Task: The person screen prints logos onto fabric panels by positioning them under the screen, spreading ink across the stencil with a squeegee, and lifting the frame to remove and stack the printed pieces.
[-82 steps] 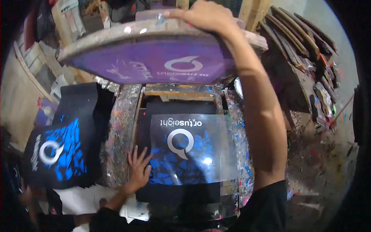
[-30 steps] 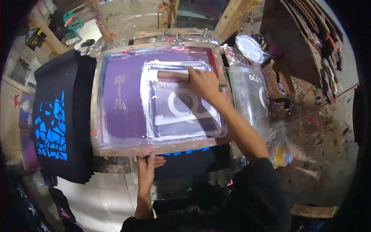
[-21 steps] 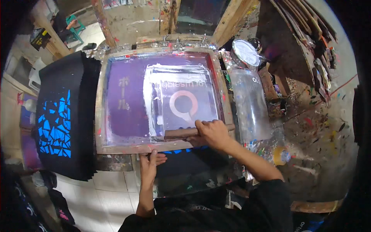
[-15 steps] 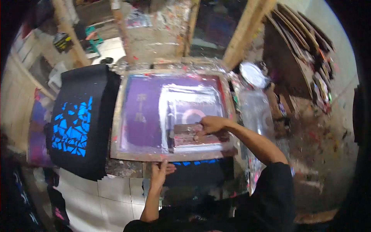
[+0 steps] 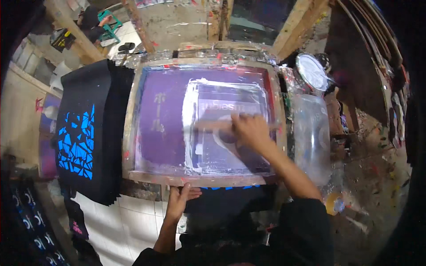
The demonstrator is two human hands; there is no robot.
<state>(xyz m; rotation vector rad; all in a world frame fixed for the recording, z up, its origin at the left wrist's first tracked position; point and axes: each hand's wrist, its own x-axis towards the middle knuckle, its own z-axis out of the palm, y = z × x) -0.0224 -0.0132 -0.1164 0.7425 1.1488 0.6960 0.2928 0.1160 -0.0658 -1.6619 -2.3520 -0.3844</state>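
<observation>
A screen-printing frame (image 5: 155, 177) with purple mesh lies in front of me. White ink (image 5: 188, 119) borders a rectangular area on its right half, where pale lettering and a round shape show. My right hand (image 5: 251, 133) is closed round a wooden squeegee (image 5: 213, 126), blurred by motion, over the middle of that area. By the frame's near edge is my left hand (image 5: 179, 200), its thumb touching the wood and its fingers stretched to the right. Beneath the frame, black fabric (image 5: 230, 199) with bits of blue print sticks out towards me.
A thick stack of black fabric (image 5: 88, 88) with blue shard-like print stands left of the frame. To the right are a clear plastic container (image 5: 310, 133), a white-coated round lid or tub (image 5: 313, 71) and a roll of tape (image 5: 333, 204). Wooden posts (image 5: 299, 31) rise behind.
My right hand has moved the squeegee away from me, from the frame's near side to the middle of the inked area. My left hand stays at the near edge. The view has shifted slightly.
</observation>
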